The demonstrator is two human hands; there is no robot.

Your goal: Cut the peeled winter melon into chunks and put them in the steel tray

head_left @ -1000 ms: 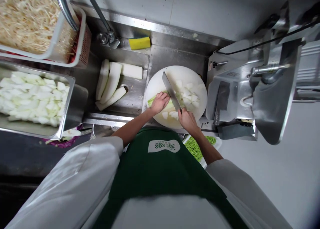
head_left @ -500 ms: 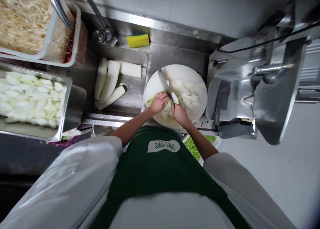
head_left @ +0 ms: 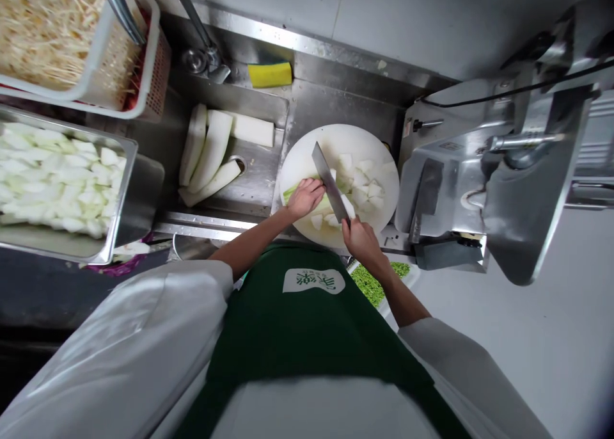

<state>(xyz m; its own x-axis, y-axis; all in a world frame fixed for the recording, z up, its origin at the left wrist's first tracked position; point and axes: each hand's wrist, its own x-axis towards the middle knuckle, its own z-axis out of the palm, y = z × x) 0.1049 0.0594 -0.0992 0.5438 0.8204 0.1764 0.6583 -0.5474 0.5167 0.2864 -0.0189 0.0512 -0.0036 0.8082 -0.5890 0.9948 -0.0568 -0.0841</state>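
Mid-slice, the left hand pins the melon strip under curled, bunched fingers, with the cleaver clenched in the right hand just beside them; the next cut likely needs those fingers edged back.

Hands: two, left hand and right hand
Knife: one
Round cutting board: one
Green-edged strip: one
Cut chunks on the board: about a dozen, overlapping
Long peeled pieces in the sink: four
Sponge: one
Steel tray: one
Slicing machine: one
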